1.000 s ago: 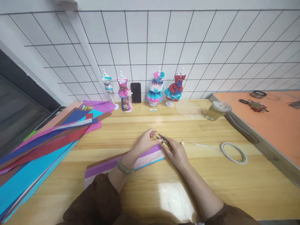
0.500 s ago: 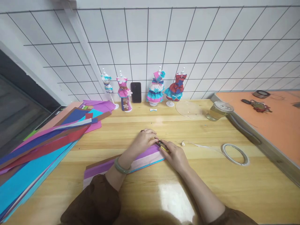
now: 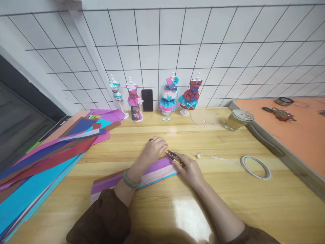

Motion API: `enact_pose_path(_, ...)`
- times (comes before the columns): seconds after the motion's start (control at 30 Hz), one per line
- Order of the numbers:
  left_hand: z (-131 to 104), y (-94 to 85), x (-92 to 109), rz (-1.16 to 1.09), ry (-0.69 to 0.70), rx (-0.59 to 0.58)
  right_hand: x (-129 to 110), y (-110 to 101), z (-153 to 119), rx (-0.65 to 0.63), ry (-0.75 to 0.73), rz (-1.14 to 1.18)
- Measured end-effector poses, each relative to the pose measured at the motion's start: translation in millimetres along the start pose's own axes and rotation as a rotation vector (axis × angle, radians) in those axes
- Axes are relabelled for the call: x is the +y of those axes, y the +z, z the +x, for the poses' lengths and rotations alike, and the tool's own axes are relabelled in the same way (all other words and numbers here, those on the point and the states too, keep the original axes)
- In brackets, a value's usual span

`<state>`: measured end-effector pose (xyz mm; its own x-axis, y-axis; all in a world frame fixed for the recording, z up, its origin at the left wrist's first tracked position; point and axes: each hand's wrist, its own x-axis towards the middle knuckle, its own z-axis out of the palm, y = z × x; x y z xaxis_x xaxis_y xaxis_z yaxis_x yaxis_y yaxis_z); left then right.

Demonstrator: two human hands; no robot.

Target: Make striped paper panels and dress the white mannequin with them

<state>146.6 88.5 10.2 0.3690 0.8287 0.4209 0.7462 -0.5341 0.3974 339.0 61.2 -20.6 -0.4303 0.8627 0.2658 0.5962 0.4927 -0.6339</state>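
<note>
My right hand (image 3: 191, 168) is wrapped round a pair of small black-and-yellow snips (image 3: 175, 158), whose two pointed tips stand apart and face left. Just left of those tips is my left hand (image 3: 154, 149), its thumb and fingers pinched together. Anything between these fingertips is too small to make out. Under my left wrist and forearm lies a stack of paper strips (image 3: 156, 173) in brown, purple, pale pink and blue, and its right end reaches my right hand. A small white scrap (image 3: 198, 156) rests on the table right of the snips.
Coloured paper sheets (image 3: 50, 159) are piled at the left. Along the wall stand several dressed mini mannequins (image 3: 169, 98) and a phone (image 3: 147, 100). Before them lies a little bow (image 3: 166, 119). Rightward are a tape roll (image 3: 243, 166), a clear disc (image 3: 204, 118) and a lidded glass (image 3: 237, 120).
My left hand has drawn back up and left, away from the snips. The snips' tips now show spread apart. My right hand has hardly moved.
</note>
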Motion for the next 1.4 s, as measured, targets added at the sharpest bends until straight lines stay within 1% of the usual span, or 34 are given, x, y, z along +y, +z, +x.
enact_pose_path(0.17,-2,-2.8,9,0.075,0.113,-0.126,2,0,-1,-0.007,0.001,-0.079)
enact_pose_path(0.33,-2,-2.7,13,0.161,0.154,-0.181,1,0,-2,-0.036,0.008,-0.141)
enact_pose_path(0.43,-3,-1.8,12,0.197,0.177,-0.188,0,0,-1,-0.043,0.011,-0.139)
enact_pose_path(0.57,-3,1.5,9,0.194,0.145,-0.146,-2,-1,0,-0.019,0.034,-0.108)
enact_pose_path(0.73,-2,2.8,5,0.134,0.027,-0.065,-1,-2,-1,-0.013,0.043,-0.085)
enact_pose_path(0.8,-2,1.7,7,0.108,-0.033,-0.039,0,-1,-1,-0.003,0.050,-0.087)
enact_pose_path(0.87,-2,0.7,9,0.086,-0.062,-0.029,1,0,-1,0.002,0.055,-0.091)
enact_pose_path(1.1,-3,4.5,15,0.100,0.032,-0.092,-1,-1,0,-0.015,0.060,-0.091)
enact_pose_path(1.23,-2,7.7,12,0.103,0.012,-0.077,-2,-1,0,-0.011,0.051,-0.071)
enact_pose_path(1.3,-2,7.8,9,0.103,-0.034,-0.044,-2,-1,-1,-0.002,0.051,-0.063)
enact_pose_path(1.4,-1,6.0,5,0.076,-0.145,0.053,-1,-1,-1,0.012,0.069,-0.069)
